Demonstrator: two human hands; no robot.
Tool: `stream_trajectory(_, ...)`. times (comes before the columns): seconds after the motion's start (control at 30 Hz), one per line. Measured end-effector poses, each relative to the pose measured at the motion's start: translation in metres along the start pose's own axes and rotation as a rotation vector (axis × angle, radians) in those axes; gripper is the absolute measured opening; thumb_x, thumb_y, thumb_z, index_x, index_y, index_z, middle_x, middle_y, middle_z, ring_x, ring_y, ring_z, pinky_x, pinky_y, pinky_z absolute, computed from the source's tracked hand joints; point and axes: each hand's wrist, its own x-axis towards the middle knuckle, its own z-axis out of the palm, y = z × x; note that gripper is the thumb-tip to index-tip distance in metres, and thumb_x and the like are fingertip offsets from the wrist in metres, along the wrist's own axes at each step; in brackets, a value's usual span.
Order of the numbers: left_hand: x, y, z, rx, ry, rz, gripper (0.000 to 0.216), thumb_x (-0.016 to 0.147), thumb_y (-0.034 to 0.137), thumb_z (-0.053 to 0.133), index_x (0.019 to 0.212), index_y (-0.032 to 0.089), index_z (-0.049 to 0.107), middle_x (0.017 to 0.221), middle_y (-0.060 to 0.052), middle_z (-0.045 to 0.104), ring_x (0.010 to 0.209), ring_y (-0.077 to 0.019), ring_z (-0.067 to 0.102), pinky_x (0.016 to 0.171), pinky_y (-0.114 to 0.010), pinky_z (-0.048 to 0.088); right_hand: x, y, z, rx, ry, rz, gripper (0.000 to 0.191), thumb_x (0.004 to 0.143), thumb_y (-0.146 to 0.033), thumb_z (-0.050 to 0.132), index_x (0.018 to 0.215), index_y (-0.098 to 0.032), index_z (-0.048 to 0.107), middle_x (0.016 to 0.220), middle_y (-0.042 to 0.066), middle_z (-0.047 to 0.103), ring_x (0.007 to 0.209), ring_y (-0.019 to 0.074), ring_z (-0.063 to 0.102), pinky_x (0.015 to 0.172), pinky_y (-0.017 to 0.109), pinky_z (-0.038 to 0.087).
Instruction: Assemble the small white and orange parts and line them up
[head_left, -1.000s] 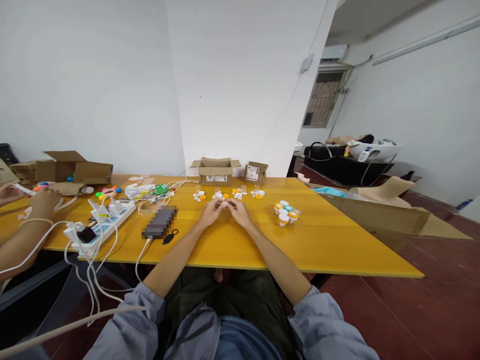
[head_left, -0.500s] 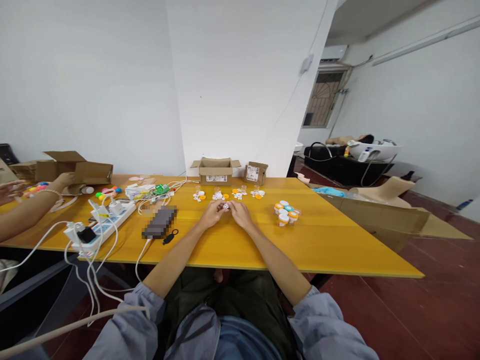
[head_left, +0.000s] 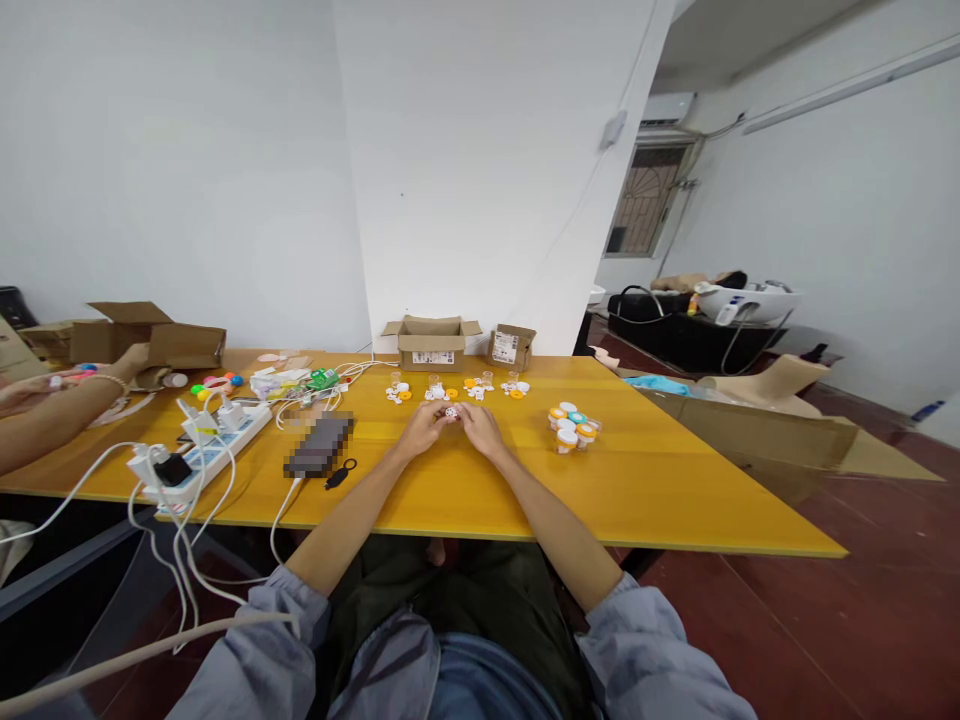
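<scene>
The left hand (head_left: 424, 426) and right hand (head_left: 481, 428) pinch a small white spotted piece (head_left: 451, 412) between their fingers, over the table (head_left: 480, 490); probably light and stiff, it is best held by its edges.

Yellow table (head_left: 660, 480), from centre: lidded jars (head_left: 568, 437), three o'clock; power strip (head_left: 219, 450), nine. Open carton (head_left: 431, 348) stands at twelve.

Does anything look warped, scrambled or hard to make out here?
Head view: the table looks stretched toward its right corner; pixel blocks mask the dark device; the spotted piece between the left hand and right hand shows too small for fine detail.
</scene>
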Motion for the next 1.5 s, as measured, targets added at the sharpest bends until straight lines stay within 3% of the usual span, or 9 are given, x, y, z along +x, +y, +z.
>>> stream_trajectory(0.8, 0.001, -0.005, 0.000, -0.012, -0.013, 0.008, 0.022, 0.092, 0.029, 0.060, 0.106, 0.020, 0.075, 0.096, -0.005, 0.076, 0.086, -0.0195, 0.065, 0.086, -0.034, 0.053, 0.000, -0.003, -0.003, 0.023, -0.038, 0.029, 0.040, 0.100, -0.038, 0.037, 0.073, -0.023, 0.062, 0.074, 0.002, 0.067, 0.072, 0.0190, 0.060, 0.067, 0.026, 0.038)
stream_trajectory(1.23, -0.005, -0.012, -0.005, 0.505, 0.041, 0.082, 0.026, 0.094, 0.016, 0.053, 0.106, 0.027, 0.073, 0.099, -0.006, 0.069, 0.103, -0.0238, 0.058, 0.094, -0.039, 0.046, -0.008, -0.022, -0.012, -0.112, -0.051, 0.043, 0.039, 0.100, -0.033, 0.040, 0.073, -0.022, 0.066, 0.078, 0.003, 0.072, 0.076, 0.0178, 0.063, 0.064, 0.024, 0.035)
stream_trajectory(1.5, -0.007, -0.017, -0.004, 0.592, 0.044, -0.002, 0.023, 0.091, 0.019, 0.058, 0.100, 0.029, 0.077, 0.133, -0.007, 0.059, 0.128, -0.0314, 0.040, 0.104, -0.049, 0.037, -0.013, -0.035, -0.014, -0.294, -0.139, 0.117, 0.018, 0.090, -0.030, 0.057, 0.088, -0.025, 0.074, 0.094, 0.006, 0.077, 0.088, 0.0215, 0.068, 0.067, 0.027, 0.038)
